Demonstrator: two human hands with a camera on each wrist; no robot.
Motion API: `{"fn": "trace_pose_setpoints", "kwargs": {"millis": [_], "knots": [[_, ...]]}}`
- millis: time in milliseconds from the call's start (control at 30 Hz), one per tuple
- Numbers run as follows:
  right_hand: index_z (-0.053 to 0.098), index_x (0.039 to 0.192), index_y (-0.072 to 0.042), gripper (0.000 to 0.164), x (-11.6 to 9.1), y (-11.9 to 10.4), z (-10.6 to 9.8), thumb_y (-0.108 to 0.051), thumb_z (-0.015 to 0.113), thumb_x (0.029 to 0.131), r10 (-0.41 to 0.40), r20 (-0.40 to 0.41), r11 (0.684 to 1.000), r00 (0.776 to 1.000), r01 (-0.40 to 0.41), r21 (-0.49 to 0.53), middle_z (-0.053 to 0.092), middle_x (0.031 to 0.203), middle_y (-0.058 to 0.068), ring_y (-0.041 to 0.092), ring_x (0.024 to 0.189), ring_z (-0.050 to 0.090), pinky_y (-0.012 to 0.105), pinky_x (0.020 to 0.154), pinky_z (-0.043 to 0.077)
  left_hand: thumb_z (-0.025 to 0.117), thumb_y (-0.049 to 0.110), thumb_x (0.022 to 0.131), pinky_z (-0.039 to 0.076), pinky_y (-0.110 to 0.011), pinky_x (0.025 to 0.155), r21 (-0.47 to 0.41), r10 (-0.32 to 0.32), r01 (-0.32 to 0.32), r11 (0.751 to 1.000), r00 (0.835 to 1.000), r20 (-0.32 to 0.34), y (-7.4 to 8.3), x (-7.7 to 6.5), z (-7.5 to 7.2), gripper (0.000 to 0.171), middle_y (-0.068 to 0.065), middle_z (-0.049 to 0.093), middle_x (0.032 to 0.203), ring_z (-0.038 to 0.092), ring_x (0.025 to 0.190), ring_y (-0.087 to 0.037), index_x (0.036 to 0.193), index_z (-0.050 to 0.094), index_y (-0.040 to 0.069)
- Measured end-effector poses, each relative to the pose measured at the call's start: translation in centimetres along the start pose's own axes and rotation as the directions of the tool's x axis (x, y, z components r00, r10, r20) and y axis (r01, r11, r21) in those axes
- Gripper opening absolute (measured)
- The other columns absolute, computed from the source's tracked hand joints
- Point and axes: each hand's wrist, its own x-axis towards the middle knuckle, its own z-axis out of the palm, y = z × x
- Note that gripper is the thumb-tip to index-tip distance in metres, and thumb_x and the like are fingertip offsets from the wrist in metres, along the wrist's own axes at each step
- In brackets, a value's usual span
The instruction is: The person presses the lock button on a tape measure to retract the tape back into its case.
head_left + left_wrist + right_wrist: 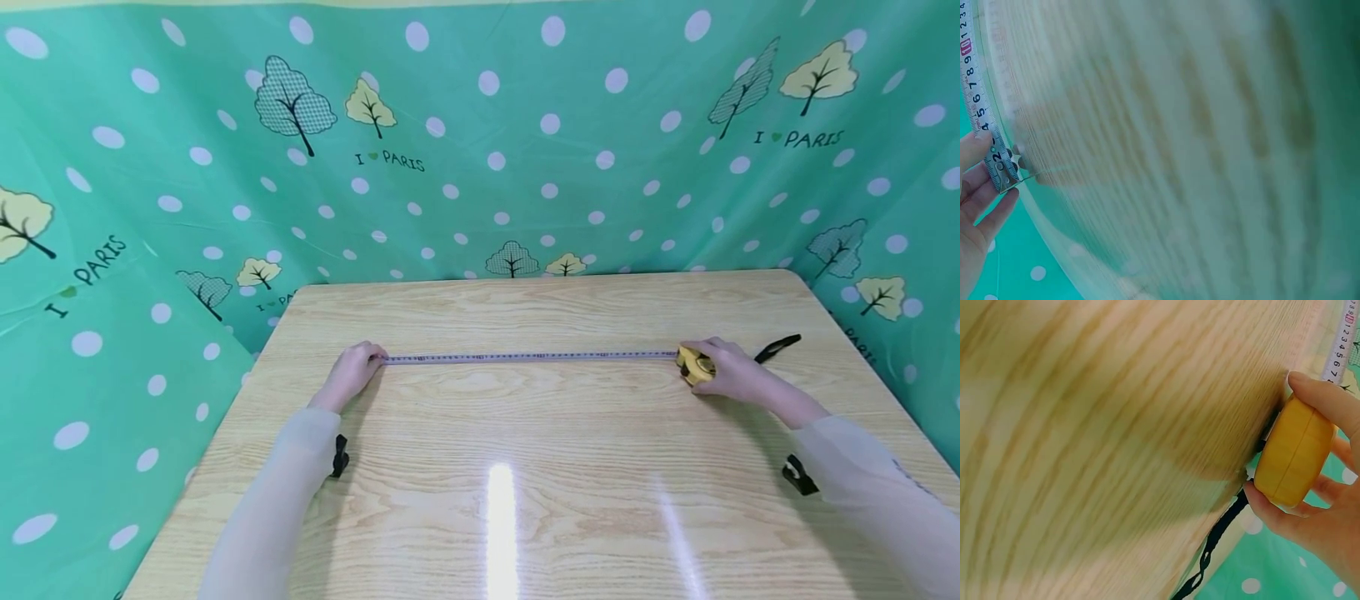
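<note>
A yellow tape measure (696, 367) is on the right side of the wooden table, gripped by my right hand (723, 367). From its case the white blade (525, 357) runs straight out to the left, low over the tabletop. My left hand (356, 372) pinches the blade's free end between thumb and fingers. In the left wrist view the metal end hook (1007, 181) shows beside the fingertips, near the low numbers. The right wrist view shows thumb and fingers around the yellow case (1294, 453), with a black wrist strap (1213, 540) trailing from it.
The light wood-grain table (510, 425) fills the lower part of the head view. Behind it and at both sides hangs a green curtain (480, 167) with white dots and printed trees. Bright light reflections lie on the tabletop near the front.
</note>
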Motion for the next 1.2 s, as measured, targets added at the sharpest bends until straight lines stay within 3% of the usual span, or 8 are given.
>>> {"fn": "trace_pose_setpoints", "kwargs": {"millis": [733, 1200], "knots": [[0.040, 0.125, 0.008, 0.071, -0.8, -1.4, -2.2, -0.013, 0.076, 0.067, 0.006, 0.005, 1.000, 1.000, -0.006, 0.010, 0.043, 0.112, 0.037, 0.049, 0.098, 0.045, 0.052, 0.072, 0.046, 0.058, 0.001, 0.083, 0.052, -0.037, 0.071, -0.006, 0.037, -0.038, 0.999, 0.999, -0.039, 0.3, -1.0, -1.4, 0.011, -0.015, 0.064, 0.088, 0.061, 0.083, -0.028, 0.090, 0.066, -0.001], [0.041, 0.122, 0.007, 0.068, -1.5, -2.0, -2.8, -0.008, 0.076, 0.066, -0.054, -0.036, 0.998, 0.998, 0.055, 0.014, 0.048, 0.107, 0.033, 0.044, 0.094, 0.049, 0.043, 0.064, 0.047, 0.057, 0.002, 0.085, 0.052, -0.037, 0.068, -0.005, 0.030, -0.030, 1.000, 0.999, -0.021, 0.6, -1.3, -2.9, 0.012, -0.014, 0.062, 0.088, 0.060, 0.081, -0.028, 0.093, 0.065, 0.000]]}}
